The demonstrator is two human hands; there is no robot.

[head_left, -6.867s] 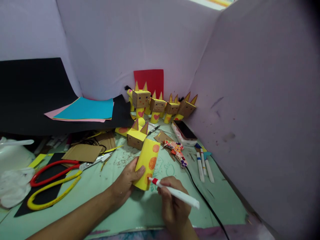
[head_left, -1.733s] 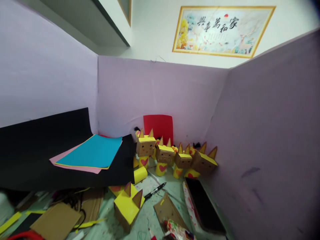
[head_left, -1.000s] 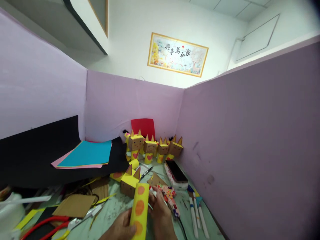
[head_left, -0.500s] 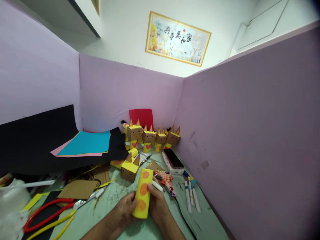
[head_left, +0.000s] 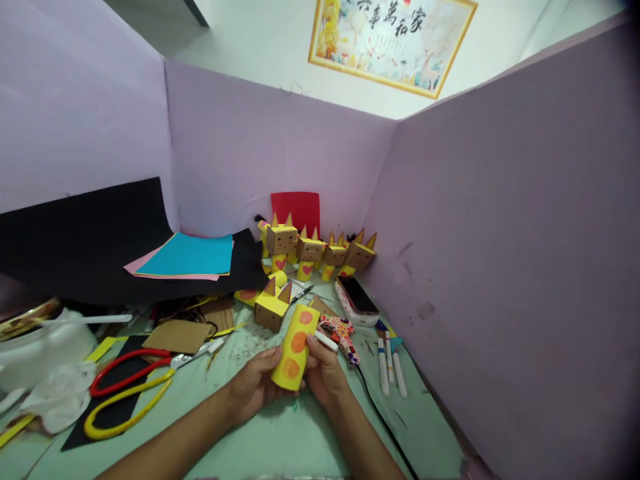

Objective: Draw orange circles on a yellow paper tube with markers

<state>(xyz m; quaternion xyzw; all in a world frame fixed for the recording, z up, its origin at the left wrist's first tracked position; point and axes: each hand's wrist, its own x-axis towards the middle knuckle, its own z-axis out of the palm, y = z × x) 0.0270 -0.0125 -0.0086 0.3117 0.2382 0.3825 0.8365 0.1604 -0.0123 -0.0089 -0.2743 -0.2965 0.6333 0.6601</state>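
A yellow paper tube (head_left: pixel 294 377) with three orange dots is held tilted between both hands. My left hand (head_left: pixel 256 385) is closed on its lower left side, thumb against the paper. On the right edge, the thumb of my right hand (head_left: pixel 326 375) presses the tube, and a white marker (head_left: pixel 326 341) sticks out from the same hand, its tip end hidden. Just behind the tube stands a box-shaped cardboard head (head_left: pixel 271 310) with a yellow top and two pointed ears. A flower-patterned glue gun (head_left: pixel 340 331) lies to the right of the marker.
Several finished paper animals (head_left: pixel 309 250) stand at the back before a red sheet (head_left: pixel 297 208). A phone (head_left: pixel 357 295) and several white markers (head_left: pixel 383 367) are on the right. Left lie scissors (head_left: pixel 131 375), cardboard (head_left: pixel 179 335) and coloured paper (head_left: pixel 190 255). A black cord (head_left: pixel 379 413) runs toward the front.
The camera view has tilted down and shifted left, so the scene sits higher and further right. Both hands keep their hold on the tube; the marker stays in the right hand.
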